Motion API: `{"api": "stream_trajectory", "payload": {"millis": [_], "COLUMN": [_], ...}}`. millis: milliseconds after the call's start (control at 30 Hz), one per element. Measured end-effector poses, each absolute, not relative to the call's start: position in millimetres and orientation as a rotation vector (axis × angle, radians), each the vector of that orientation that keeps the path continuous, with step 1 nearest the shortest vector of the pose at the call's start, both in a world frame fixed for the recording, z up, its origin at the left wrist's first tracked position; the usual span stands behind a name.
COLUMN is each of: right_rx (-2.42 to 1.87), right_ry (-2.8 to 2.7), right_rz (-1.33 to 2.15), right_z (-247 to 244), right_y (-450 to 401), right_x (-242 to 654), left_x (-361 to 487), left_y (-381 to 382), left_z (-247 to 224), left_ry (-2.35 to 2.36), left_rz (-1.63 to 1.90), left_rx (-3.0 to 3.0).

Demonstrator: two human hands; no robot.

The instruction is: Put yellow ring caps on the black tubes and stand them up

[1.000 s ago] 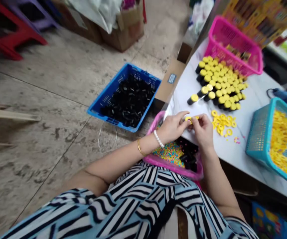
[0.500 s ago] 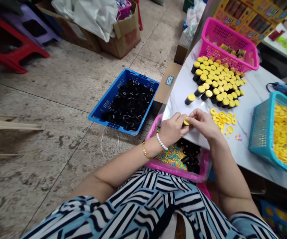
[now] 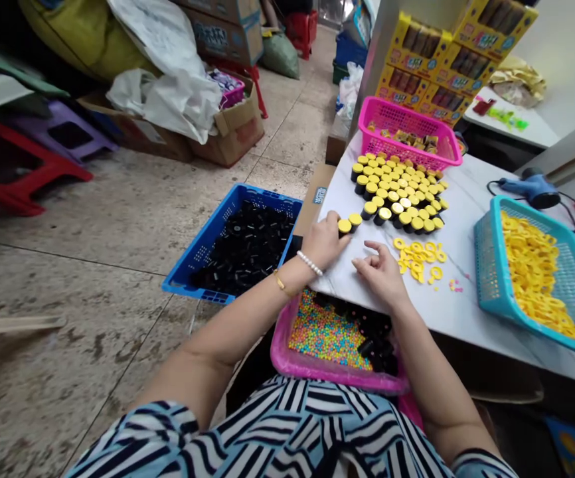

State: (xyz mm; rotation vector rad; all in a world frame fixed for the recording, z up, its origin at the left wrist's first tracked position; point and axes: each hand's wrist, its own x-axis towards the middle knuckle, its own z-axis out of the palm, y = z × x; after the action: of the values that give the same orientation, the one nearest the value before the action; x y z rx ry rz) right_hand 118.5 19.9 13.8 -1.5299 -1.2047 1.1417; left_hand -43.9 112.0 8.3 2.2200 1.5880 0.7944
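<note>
Left hand (image 3: 323,244) closed around a yellow-capped tube (image 3: 344,227) on the table (image 3: 447,309), right hand (image 3: 381,271) open and empty.
The fingers hide most of the held tube's body, and the table edge and right forearm cover part of the pink bin (image 3: 337,377) of beads; the small pieces in the pink basket (image 3: 410,151) are hard to make out. Half a second ago both hands met over a yellow cap; now they are apart, the held tube just beside another tube (image 3: 354,219), left of the yellow rings (image 3: 417,255).

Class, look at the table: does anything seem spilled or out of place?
A few pink bits lie loose on the table beside the yellow rings. They look spilled, as other small, bright beads sit in the pink tub.
</note>
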Motion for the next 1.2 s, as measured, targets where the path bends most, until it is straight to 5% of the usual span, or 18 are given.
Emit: {"api": "stream_trajectory", "payload": {"millis": [233,400,600,700,967,1200], "right_rx": [-1.533,-1.799,-1.997,-2.082,-2.174,-2.171], "right_ry": [-1.215,-1.389,-1.621,-1.704,-1.679,-1.761], "right_rz": [1.129,0.519,-0.159,-0.206,-0.281,-0.2], "right_z": [19,28,18,4,3,14], "right_y": [-41,-74,-62,-58,-28,-19], "right_x": [139,182,230,232,236,237], "left_x": [-17,-33,-93,-113,-100,-99], "left_y": [167,137,12,-23,4,-1], "left_z": [21,9,-30,-59,-114,-112], "left_ry": [1.514,1.286,0.893,0.686,1.084,1.085], "left_rz": [0.692,0.905,1.219,0.982,0.171,0.123], "left_rx": [2.127,2.111,2.373,2.605,2.636,2.593]}}
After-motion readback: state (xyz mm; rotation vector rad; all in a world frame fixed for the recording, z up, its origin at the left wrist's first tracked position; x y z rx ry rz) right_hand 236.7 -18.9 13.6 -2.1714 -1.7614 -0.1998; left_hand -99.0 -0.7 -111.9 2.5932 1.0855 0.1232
